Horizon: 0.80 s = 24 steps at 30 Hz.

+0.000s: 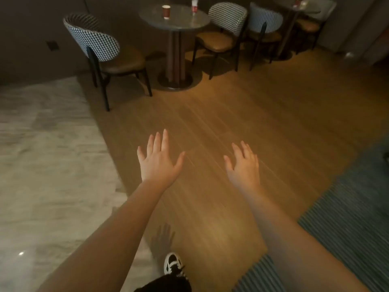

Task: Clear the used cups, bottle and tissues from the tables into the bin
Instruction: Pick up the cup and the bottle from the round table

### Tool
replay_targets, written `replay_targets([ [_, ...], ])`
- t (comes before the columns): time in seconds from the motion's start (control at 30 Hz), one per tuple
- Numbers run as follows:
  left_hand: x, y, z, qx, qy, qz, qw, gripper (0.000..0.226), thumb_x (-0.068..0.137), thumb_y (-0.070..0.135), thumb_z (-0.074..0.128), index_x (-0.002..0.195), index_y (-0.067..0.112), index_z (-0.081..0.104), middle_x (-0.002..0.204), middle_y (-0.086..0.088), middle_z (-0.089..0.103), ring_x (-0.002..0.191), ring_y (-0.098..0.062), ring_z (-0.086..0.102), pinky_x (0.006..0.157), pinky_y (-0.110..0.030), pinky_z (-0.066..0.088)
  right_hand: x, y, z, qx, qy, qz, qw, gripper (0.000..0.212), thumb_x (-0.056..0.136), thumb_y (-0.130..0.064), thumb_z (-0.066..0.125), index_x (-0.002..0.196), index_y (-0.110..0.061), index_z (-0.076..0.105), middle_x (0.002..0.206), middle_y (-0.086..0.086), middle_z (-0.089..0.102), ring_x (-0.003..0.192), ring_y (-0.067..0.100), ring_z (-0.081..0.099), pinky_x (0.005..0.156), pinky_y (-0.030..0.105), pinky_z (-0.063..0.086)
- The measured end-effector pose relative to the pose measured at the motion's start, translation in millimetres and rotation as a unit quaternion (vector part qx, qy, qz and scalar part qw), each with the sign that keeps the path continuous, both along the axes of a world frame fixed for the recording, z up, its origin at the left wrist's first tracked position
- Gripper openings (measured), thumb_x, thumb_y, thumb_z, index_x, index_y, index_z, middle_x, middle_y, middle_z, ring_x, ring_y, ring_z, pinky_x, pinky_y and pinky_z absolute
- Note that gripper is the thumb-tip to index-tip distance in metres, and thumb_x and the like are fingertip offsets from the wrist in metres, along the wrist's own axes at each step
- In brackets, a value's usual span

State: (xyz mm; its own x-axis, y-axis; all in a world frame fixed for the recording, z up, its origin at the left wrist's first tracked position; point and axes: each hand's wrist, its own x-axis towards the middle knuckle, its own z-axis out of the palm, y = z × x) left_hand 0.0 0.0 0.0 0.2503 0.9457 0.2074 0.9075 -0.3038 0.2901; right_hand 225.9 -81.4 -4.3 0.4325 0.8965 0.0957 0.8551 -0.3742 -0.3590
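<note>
A round stone-topped table (179, 23) stands ahead at the top centre. On its left part stands a dark red paper cup (166, 12); at its back right edge stands a clear bottle with a red label (194, 6). A second table (294, 9) at the top right carries a red cup (297, 2) and something pale beside it, too blurred to name. My left hand (158, 163) and my right hand (244, 165) are stretched out flat over the wooden floor, fingers apart, both empty and well short of the tables. No bin is in view.
Checked-back chairs stand left (94, 39) and right (227, 20) of the near table, with another (265, 22) by the far table. Pale marble floor (42, 165) lies to the left, a striped teal rug (347, 218) to the right. My shoe (173, 264) shows at the bottom.
</note>
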Motion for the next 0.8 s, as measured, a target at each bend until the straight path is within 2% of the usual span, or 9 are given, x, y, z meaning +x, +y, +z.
replay_targets([
  [0.37,50.3,245.6,4.3,0.000,0.004,0.015,1.000,0.079,0.087,0.071,0.018,0.151,0.026,0.005,0.156,-0.002,0.020,0.144,-0.021,0.012,0.112,-0.054,0.009,51.3,245.0,2.7,0.010,0.025,0.020,0.999,0.054,0.097,-0.047,0.038,0.145,-0.022,0.034,0.157,0.005,0.023,0.146,0.021,0.015,0.119,0.046,0.014],
  [0.57,122.0,410.6,-6.9,-0.004,0.009,0.022,1.000,0.080,0.087,0.070,0.020,0.151,0.024,0.003,0.157,-0.003,0.017,0.144,-0.021,0.010,0.112,-0.054,0.010,119.1,423.5,-6.0,0.029,0.026,0.041,0.998,0.053,0.098,-0.045,0.038,0.146,-0.023,0.032,0.159,0.004,0.019,0.147,0.021,0.011,0.119,0.046,0.012],
  [0.8,215.9,612.0,17.1,-0.027,0.007,0.043,0.999,0.081,0.086,0.070,0.019,0.151,0.024,0.002,0.157,-0.002,0.017,0.144,-0.021,0.010,0.112,-0.054,0.012,211.4,638.5,23.3,0.025,0.028,0.051,0.998,0.053,0.098,-0.045,0.038,0.146,-0.022,0.033,0.159,0.005,0.019,0.147,0.022,0.011,0.120,0.044,0.012],
])
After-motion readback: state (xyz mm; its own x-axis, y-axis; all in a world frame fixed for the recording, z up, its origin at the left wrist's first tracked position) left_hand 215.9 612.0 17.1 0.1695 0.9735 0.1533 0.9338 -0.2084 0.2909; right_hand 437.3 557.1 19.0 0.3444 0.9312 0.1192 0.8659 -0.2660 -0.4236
